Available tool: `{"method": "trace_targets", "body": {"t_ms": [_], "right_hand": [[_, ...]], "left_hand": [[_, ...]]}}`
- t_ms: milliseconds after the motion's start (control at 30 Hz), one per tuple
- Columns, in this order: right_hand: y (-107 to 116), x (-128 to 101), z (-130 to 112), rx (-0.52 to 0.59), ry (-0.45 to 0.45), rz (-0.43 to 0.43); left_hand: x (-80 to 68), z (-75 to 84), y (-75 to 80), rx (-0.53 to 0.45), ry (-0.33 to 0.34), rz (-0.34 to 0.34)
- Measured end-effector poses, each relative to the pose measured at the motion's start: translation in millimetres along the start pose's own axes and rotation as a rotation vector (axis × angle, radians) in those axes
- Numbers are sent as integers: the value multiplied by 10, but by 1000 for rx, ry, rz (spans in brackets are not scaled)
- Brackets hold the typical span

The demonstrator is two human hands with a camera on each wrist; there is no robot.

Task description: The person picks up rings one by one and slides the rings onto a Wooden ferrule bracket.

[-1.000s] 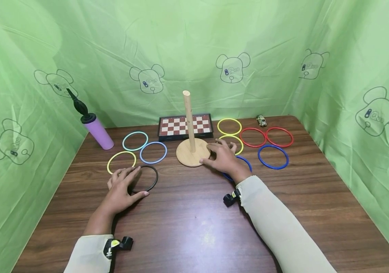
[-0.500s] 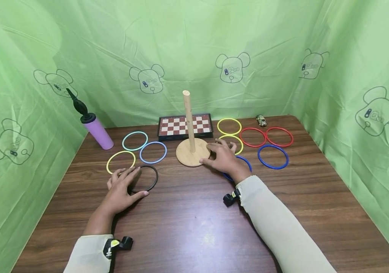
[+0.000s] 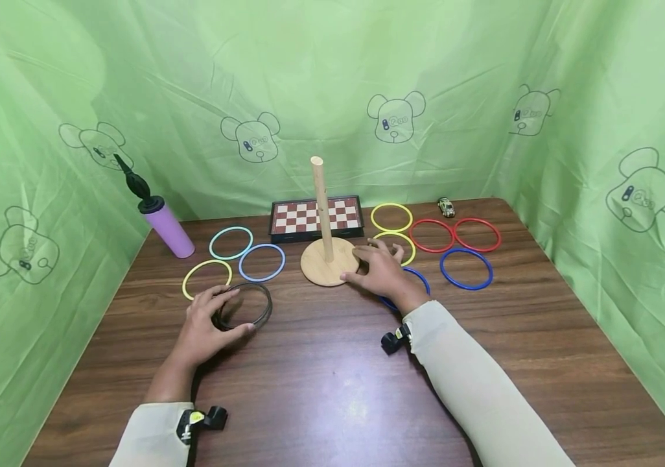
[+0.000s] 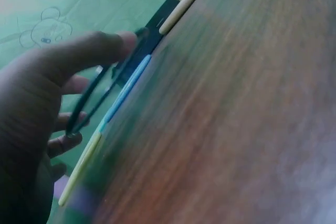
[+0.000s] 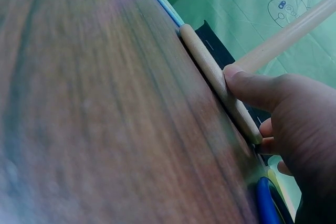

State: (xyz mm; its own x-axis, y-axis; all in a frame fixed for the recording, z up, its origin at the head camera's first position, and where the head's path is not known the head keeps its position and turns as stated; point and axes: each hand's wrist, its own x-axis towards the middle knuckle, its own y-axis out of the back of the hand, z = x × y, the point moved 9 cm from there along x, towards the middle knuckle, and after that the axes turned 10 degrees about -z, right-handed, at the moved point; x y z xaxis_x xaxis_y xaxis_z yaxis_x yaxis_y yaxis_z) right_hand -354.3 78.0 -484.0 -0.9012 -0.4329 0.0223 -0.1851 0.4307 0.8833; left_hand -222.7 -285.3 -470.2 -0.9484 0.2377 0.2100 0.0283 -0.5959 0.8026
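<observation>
At 8 o'clock from the peg stand, your left hand [image 3: 207, 324] grips the black ring [image 3: 245, 306]: thumb on the near rim, fingers curled over the far-left rim. The left wrist view shows the ring tilted up off the table [image 3: 332, 376], pinched between thumb and fingers. The ring is blurred there, and the head view cannot show whether any part of it touches the wood.

Your right hand [image 3: 384, 272] sits at 4 o'clock of the wooden base [image 3: 326, 263], thumb pressed against the base edge, fingers spread and laid flat beside it. The right wrist view confirms the thumb on the disc rim, with the upright peg [image 3: 322, 207] above it. The hand covers part of a blue ring [image 3: 420, 280] and reaches over the near edge of a yellow ring [image 3: 402, 243].

Outward from the left hand: yellow ring [image 3: 207, 279] at 12 o'clock, light blue ring [image 3: 262, 261] at 1, teal ring [image 3: 231, 242] beyond it, purple pump [image 3: 166, 224] far at 11.

Outward from the right hand: second blue ring [image 3: 466, 268] at 3, two red rings [image 3: 431, 235] [image 3: 477, 234] at 2, another yellow ring [image 3: 391, 216] at 12, toy car [image 3: 446, 207] far at 1. The chessboard [image 3: 316, 217] lies directly behind the peg.
</observation>
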Motion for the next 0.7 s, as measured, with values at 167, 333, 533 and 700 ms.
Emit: {"method": "trace_targets", "body": {"t_ms": [167,333,533,700], "right_hand": [[-1,-3,7,1,-7,-7],[0,-8,18,-8,-13,-7],[-13,6,7,-9,2,-5],[-8,4,20,-18,-7,2]], "left_hand": [[36,45,63,-65,-30,65],[96,114,48,-106,-45,70],[172,241,83,-116,-69,69],[297,436,265,-148,-139,123]]}}
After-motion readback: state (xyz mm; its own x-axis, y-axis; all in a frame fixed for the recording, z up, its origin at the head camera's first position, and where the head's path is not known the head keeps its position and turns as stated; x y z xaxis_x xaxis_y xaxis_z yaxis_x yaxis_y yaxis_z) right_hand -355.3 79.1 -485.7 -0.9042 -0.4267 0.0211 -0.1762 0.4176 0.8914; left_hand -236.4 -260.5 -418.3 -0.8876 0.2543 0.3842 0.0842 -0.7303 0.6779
